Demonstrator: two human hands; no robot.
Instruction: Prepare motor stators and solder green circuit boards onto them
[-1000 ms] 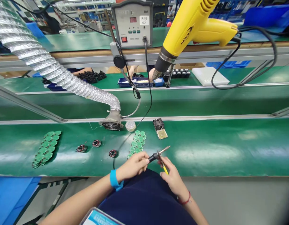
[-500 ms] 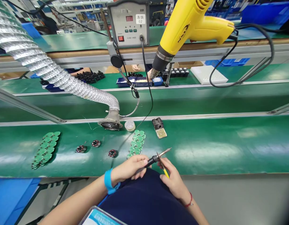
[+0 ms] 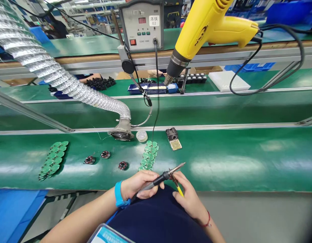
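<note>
My left hand, a blue band at its wrist, is closed around the grip of a soldering iron. The iron slants up to the right, its bare metal tip over the bench. In my right hand is a yellow-handled metal tool that looks like pliers. Its metal end touches the iron near the collar, and my fingers partly hide it. Just beyond my left hand lie green round circuit boards in rows. A soldering iron stand with a sponge tray sits farther back.
Copper-wound motor stators and another batch of green boards lie to the left. A fume hose hangs down beside a round clear container. Overhead are a yellow heat gun and the soldering station.
The soldering iron has turned slightly, its tip a little lower, and more of its grip shows. Its cord now hangs straighter behind the boards. Both hands still hold their tools.
</note>
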